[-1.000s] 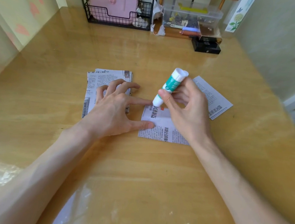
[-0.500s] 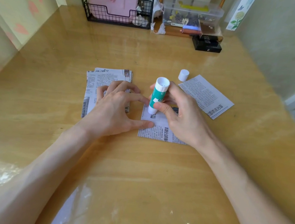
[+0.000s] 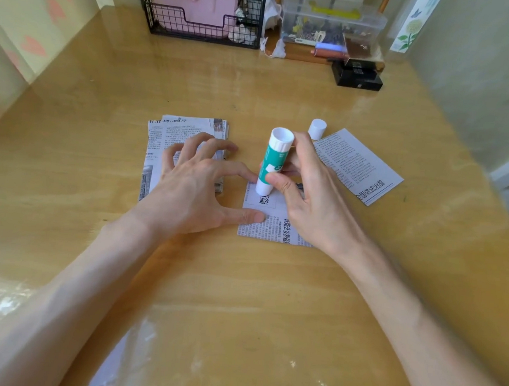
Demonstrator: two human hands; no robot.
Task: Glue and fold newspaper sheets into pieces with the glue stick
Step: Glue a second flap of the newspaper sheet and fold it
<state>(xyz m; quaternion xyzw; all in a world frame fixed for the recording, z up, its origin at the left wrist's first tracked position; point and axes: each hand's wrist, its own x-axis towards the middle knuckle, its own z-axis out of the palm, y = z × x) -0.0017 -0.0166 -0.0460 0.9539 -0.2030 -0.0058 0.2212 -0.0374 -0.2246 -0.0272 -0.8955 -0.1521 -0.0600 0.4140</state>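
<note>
My right hand (image 3: 310, 203) grips a green and white glue stick (image 3: 272, 160), held nearly upright with its lower end touching a small newspaper piece (image 3: 270, 221) in the middle of the wooden desk. My left hand (image 3: 196, 185) lies spread beside it, thumb and forefinger pressing the piece's left edge, the other fingers resting on a stack of newspaper sheets (image 3: 165, 152). The glue stick's white cap (image 3: 316, 129) stands on the desk behind my right hand. Another folded newspaper piece (image 3: 359, 166) lies to the right.
At the back of the desk stand a black wire basket (image 3: 199, 27) with a pink holder, a clear plastic box (image 3: 333, 22) of small items and a black box (image 3: 358, 76). Walls close in on the left and right.
The glue stick has tipped from a slant to nearly upright and slid left along the piece's top edge, close to my left forefinger. My left hand has stayed put.
</note>
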